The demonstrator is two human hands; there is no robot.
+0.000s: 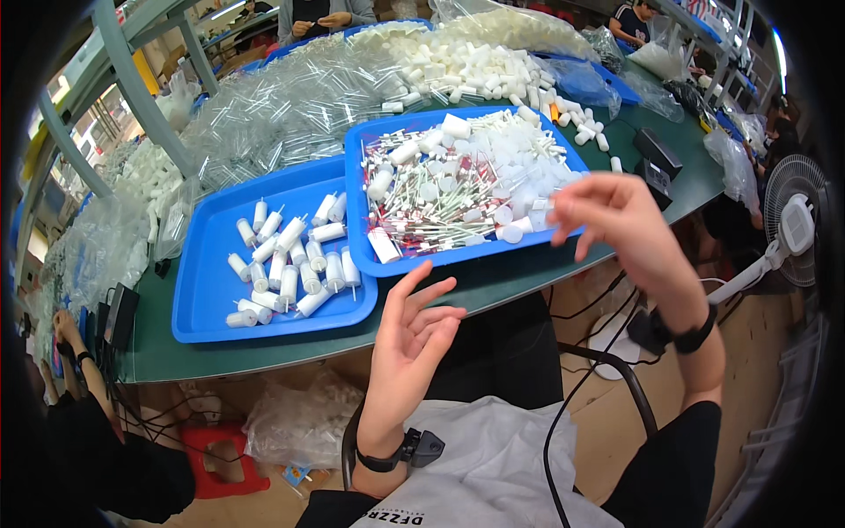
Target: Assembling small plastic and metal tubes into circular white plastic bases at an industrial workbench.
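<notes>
My left hand (409, 339) is raised in front of the trays, palm turned inward, fingers apart and holding nothing. Over the right edge of the right blue tray (422, 261), my right hand (616, 220) has its thumb and fingers drawn together; what is between the fingertips is too small to make out. That tray holds a heap of thin white-tipped rods (431, 207), translucent round caps (519, 167) and a few white cylinders (383, 245). In the left blue tray (211, 295) lie several white cylinders with thin stems (289, 283).
Behind the trays are piled clear plastic tubes (273, 110) and white cylinders (458, 66). Black boxes (656, 167) sit on the green table (493, 304) at right. A fan (792, 220) stands at far right. A black cable (563, 440) hangs before me. Other people work nearby.
</notes>
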